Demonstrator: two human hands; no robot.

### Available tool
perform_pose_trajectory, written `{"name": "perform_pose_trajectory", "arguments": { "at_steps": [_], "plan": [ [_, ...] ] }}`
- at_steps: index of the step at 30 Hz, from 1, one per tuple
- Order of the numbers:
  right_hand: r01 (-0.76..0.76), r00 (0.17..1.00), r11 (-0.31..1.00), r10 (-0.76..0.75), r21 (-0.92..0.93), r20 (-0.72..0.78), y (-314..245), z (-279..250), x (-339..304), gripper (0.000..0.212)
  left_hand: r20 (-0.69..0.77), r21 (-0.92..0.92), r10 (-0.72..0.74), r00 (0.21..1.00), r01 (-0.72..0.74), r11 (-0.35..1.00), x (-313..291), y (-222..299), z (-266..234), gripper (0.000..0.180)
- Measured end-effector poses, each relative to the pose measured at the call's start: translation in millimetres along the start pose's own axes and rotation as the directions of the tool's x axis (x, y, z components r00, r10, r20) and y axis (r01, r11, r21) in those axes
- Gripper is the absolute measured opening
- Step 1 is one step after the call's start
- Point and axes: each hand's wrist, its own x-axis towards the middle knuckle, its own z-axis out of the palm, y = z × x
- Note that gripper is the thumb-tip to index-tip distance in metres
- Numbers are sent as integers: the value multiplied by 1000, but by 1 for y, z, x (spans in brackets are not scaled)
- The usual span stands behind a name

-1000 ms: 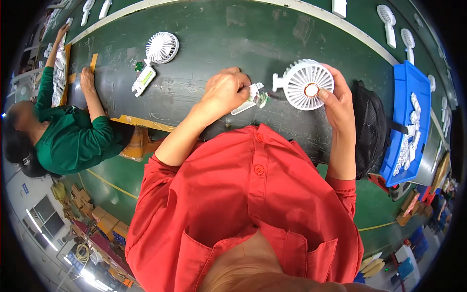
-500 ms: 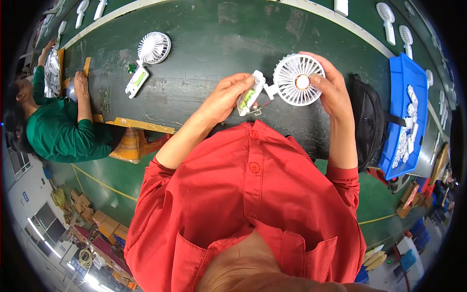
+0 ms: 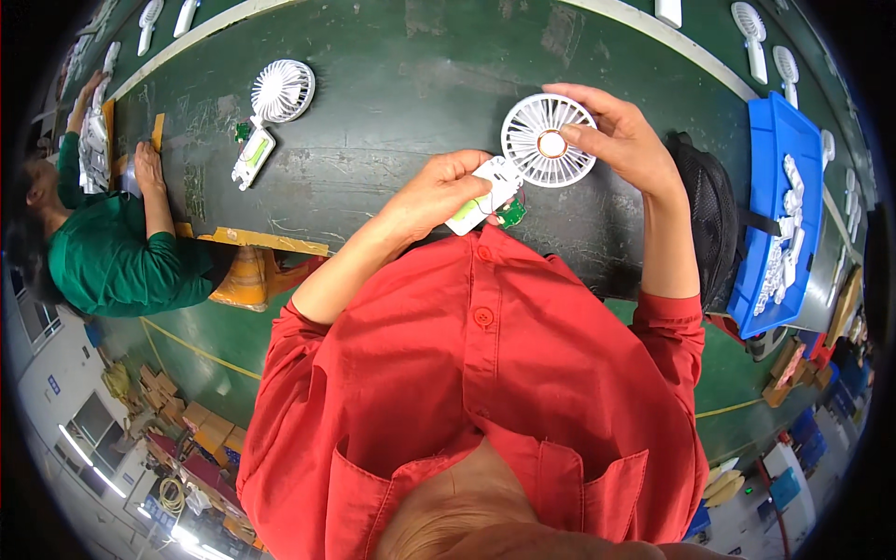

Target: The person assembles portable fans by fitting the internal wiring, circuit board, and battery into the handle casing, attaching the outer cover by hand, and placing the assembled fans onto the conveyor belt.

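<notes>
Between my hands is a white handheld fan (image 3: 523, 140), its round slatted head to the right and its opened handle (image 3: 474, 213) to the left. My left hand (image 3: 437, 194) grips that handle, thumb on top, where a green battery shows inside. From the handle's lower side hangs a small green circuit board (image 3: 511, 214) on thin wires. My right hand (image 3: 611, 135) holds the fan head by its right rim, with the thumb near the hub and fingers behind. Farther left on the table lies a second opened fan (image 3: 283, 91) with its own green board beside the handle.
A black mesh bag (image 3: 702, 224) sits right of my right forearm. Beyond it stands a blue bin (image 3: 758, 205) of white parts. On the left, a co-worker in green (image 3: 121, 247) reaches across the table. More white fans (image 3: 750, 37) lie past the pale far strip.
The fan in my hands has shifted slightly left and turned, so its circuit board now shows face-on. My right hand has opened up a little around the head's rim.
</notes>
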Motion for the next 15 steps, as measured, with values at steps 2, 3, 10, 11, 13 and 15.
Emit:
{"name": "perform_pose_trajectory", "arguments": {
  "at_steps": [2,3,10,11,13,15],
  "plan": [
    [-12,1000,1000,12,-20,10,-2,0,5,41,14,13,-9,1000,9,1000,2,-1,-1,23],
    [-45,998,999,45,-15,38,-4,-1,7,43,12,11,-14,1000,14,1000,2,-1,-1,23],
    [17,1000,1000,-17,12,1,-5,7,12,42,-115,170,149,982,-128,977,1,-8,-4,20],
    [18,1000,1000,-19,21,22,-7,6,14,42,-113,145,191,975,-174,974,-1,-7,-3,19],
    [42,998,999,-43,19,45,-5,3,18,41,-103,118,198,975,-186,975,0,-9,-4,19],
    [32,998,999,-33,7,58,-6,0,23,41,-93,91,207,974,-199,976,3,-10,-5,19]
  ]
}}
